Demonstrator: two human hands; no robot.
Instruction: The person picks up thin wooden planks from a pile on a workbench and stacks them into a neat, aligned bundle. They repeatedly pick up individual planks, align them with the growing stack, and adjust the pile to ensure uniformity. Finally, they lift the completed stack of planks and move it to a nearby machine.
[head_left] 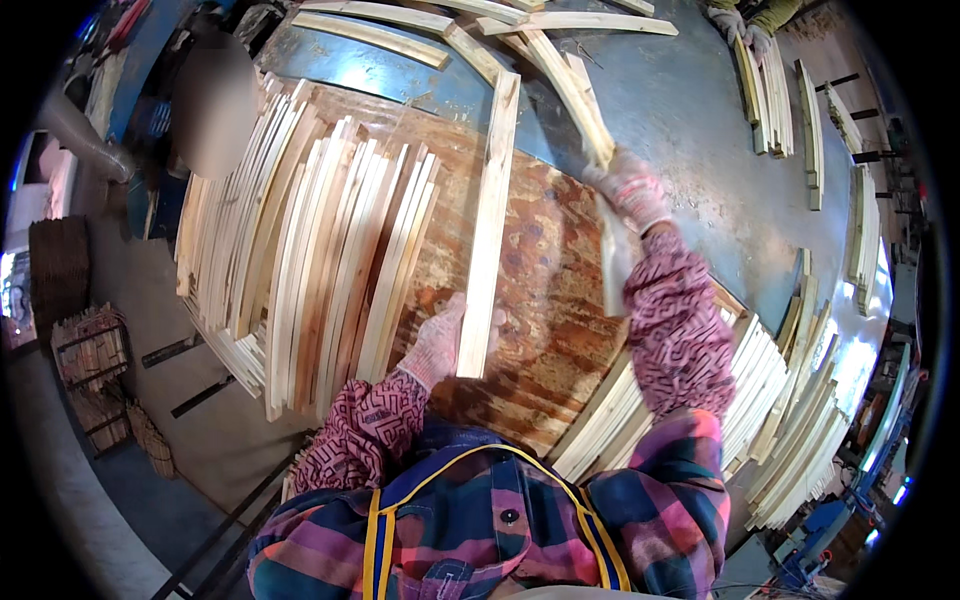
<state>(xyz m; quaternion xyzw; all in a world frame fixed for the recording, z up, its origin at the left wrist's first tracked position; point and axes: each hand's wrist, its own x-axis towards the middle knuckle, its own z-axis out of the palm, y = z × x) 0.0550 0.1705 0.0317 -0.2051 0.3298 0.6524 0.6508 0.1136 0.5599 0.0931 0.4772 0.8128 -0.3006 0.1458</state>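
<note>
My left hand (440, 345), in a pale knit glove, is closed round the near end of a wooden strip (490, 220). The strip points away from me over the brown plywood board (545, 270). Farther off to the right, my gloved right hand (632, 190) grips the near end of another wooden strip (568, 90), which slants away to the left. That hand is slightly smeared by motion. A pale blurred piece (613, 260) hangs just below it; I cannot tell whether it belongs to the same strip.
Long wooden strips (340, 230) lie stacked at the left, and more strips (740, 385) at the right. Loose strips (390, 40) cross the blue-grey table (690, 120). A person (212, 110) is at the far left; another person's gloved hands (745, 35) hold strips at the far right.
</note>
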